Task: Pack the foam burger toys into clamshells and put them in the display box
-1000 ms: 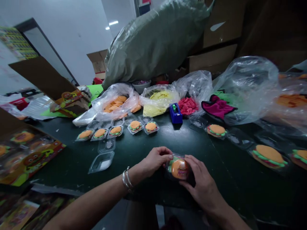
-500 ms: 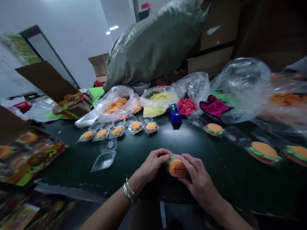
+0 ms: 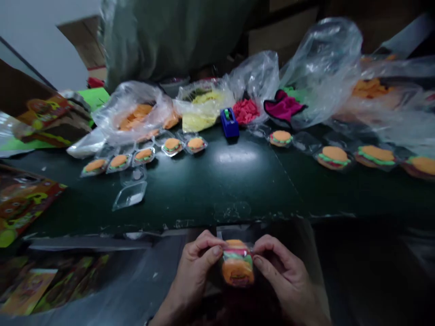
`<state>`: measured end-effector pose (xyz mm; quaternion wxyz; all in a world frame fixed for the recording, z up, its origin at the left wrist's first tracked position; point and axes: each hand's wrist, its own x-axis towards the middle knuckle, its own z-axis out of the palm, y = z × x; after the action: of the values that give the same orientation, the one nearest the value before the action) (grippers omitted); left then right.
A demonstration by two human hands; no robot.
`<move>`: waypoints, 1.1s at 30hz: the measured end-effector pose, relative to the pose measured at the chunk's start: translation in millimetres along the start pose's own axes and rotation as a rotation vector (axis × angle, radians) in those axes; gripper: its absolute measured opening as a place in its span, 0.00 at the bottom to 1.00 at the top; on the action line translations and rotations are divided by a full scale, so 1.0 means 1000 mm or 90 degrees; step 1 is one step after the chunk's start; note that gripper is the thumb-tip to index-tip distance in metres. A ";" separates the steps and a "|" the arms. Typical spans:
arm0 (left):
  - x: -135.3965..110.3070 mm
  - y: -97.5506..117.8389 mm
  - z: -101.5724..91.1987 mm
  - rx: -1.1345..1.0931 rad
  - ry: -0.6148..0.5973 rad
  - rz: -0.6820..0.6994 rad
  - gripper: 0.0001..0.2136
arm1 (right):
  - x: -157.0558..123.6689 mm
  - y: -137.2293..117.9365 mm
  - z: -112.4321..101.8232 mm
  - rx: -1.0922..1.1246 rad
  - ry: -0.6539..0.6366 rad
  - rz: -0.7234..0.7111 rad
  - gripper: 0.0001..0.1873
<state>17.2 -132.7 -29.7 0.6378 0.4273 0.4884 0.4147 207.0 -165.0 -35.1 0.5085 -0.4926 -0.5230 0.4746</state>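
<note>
A toy burger in a clear plastic case [image 3: 238, 265] is held up in front of the table's near edge. Orange bun halves show with green, pink and red layers between them, and a printed label is on the lower half. My left hand [image 3: 200, 260] pinches the case's left edge between thumb and fingers. On the opposite edge, my right hand [image 3: 280, 267] grips it in the same way. The case looks closed, though blur hides its seam.
Packed burgers [image 3: 118, 161] stand in rows left and right on the dark green table [image 3: 204, 190]. Behind are a blue tape dispenser [image 3: 229, 123], a magenta cloth [image 3: 284, 106] and bags of orange, yellow and red pieces. An open clear case [image 3: 129, 195] lies left, near a printed box [image 3: 27, 203].
Both hands have brought the burger case from over the table back past its near edge, toward my body. The view has tilted down.
</note>
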 end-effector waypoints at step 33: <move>-0.028 -0.050 -0.035 -0.207 0.187 -0.270 0.16 | -0.041 0.051 0.038 -0.047 -0.213 0.304 0.19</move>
<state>-16.5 -168.5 -75.5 0.6930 0.1435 0.5809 0.4020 170.4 -202.4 -89.4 0.2710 -0.5347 -0.4860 0.6360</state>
